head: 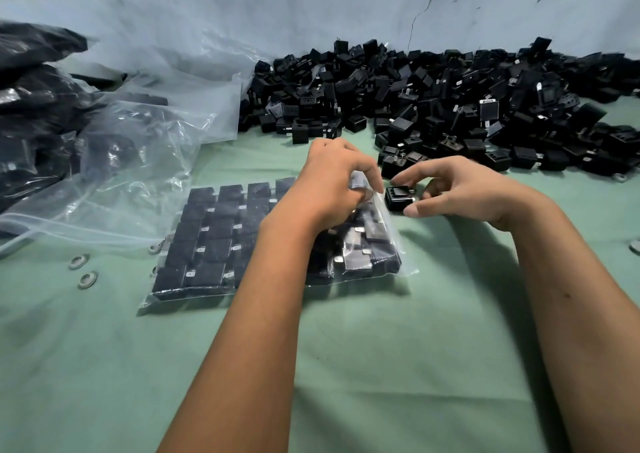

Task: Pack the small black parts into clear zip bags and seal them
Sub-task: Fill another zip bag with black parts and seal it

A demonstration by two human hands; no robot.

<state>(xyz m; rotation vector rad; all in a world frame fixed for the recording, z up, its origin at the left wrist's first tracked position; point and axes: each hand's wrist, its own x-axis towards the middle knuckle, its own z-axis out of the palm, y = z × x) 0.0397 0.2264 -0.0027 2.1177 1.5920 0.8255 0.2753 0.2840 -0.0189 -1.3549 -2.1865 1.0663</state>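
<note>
A clear zip bag (211, 241) lies flat on the green table, filled with rows of small black parts. My left hand (329, 185) pinches the bag's open edge at its far right corner. One black part (398, 198) sits just outside that opening. My right hand (460, 189) hovers around this part, its fingers and thumb curled close to the part; whether they hold it is unclear. A big heap of loose black parts (450, 106) covers the back of the table.
Empty clear bags (149, 133) lie crumpled at the left. Filled bags (31, 113) are stacked at the far left. Small metal washers (83, 269) lie near the bag's left side. A pale wall (311, 9) rises behind the heap.
</note>
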